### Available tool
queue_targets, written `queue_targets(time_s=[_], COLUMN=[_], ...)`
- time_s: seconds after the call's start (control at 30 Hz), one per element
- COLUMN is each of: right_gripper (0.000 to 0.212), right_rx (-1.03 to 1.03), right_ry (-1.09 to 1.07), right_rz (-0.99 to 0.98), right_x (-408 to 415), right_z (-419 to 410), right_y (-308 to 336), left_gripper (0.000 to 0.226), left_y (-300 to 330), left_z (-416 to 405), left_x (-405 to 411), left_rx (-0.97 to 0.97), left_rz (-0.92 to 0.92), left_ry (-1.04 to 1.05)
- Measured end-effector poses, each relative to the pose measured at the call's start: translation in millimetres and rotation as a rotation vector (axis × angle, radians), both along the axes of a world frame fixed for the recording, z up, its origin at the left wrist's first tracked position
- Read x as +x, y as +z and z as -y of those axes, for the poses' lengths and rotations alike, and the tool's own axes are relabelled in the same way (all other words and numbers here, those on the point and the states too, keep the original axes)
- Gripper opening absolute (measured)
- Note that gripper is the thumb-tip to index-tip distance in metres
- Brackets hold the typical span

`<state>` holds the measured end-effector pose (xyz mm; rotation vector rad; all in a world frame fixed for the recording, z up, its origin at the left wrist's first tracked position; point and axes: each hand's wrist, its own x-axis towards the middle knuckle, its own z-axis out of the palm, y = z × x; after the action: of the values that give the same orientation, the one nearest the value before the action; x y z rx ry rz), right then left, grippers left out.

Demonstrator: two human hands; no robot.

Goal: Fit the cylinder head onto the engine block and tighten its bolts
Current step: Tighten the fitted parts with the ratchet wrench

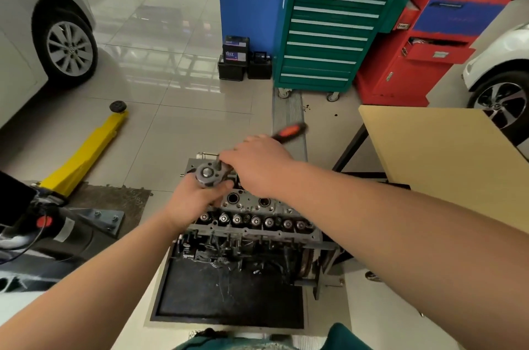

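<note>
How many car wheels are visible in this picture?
2. One silver alloy car wheel is at the upper left, on the grey car. One dark alloy car wheel is at the right edge, on the white car. Other wheels may be out of frame.

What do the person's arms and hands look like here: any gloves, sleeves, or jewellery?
Both the left hand and the right hand are bare, without gloves. Both forearms are uncovered up to the frame edge, with no sleeve in view. No watch, ring or bracelet shows on either.

No text is legible: labels on the battery (236,49) beside the green tool cabinet (329,34) and on the cabinet itself are blurred.
</note>
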<state>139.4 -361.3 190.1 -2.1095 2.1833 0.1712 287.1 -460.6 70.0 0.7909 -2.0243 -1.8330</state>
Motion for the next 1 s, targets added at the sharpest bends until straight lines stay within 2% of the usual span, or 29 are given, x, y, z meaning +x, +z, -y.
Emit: queue_targets(time_s=[0.07,0.1,0.13,0.2,0.3,0.37,0.43,0.47,0.53,0.57,0.6,0.7,0.8,0.93,1.0], right_gripper=[0.014,0.007,0.01,0.021,0.008,0.009,0.015,0.015,0.011,0.008,0.005,0.02,0.004,0.011,0.008], right_rx=[0.055,0.138,0.212,0.285,0.247,0.174,0.092,0.067,0.091,0.141,0.199,0.297,0.245,0.048,0.05], right_ry=[-0.101,-0.135,-0.139,-0.102,-0.103,-0.092,-0.047,-0.052,-0.107,-0.131,-0.145,-0.131,-0.06,-0.001,-0.041], right_rz=[0.071,0.146,0.205,0.205,0.101,0.025,-0.019,-0.022,0.022,0.073,0.143,0.251,0.117,-0.031,-0.057], right_x=[11,18,21,21,12,7,6,6,9,10,13,14,10,9,14], right_z=[-14,-21,-24,-19,0,10,13,12,4,-1,-7,-9,7,18,15], right_y=[-7,-8,-7,2,14,14,10,9,6,3,1,4,12,11,9], left_gripper=[0.032,0.024,0.018,0.023,0.023,0.012,0.041,0.043,0.017,0.013,0.014,0.02,0.022,0.019,0.02], left_y=[-2,-2,-3,-3,-8,-8,-13,-14,-11,-10,-10,-17,-19,-19,-17], left_z=[-1,-3,-7,-15,-15,-15,-16,-14,-10,-8,-8,-14,-19,-25,-19], left_x=[2,1,-1,-5,-4,-1,0,0,1,1,2,5,7,6,6], left_rx=[0.003,0.005,0.019,0.064,0.079,0.073,0.084,0.09,0.096,0.1,0.09,0.066,0.149,0.131,0.144], left_rz=[-0.026,-0.024,-0.017,-0.014,-0.056,-0.046,-0.03,-0.044,-0.07,-0.07,-0.062,-0.058,-0.116,-0.102,-0.132], left_ry=[0.086,0.093,0.088,0.11,0.163,0.129,0.072,0.077,0.144,0.181,0.193,0.161,0.183,0.075,0.122])
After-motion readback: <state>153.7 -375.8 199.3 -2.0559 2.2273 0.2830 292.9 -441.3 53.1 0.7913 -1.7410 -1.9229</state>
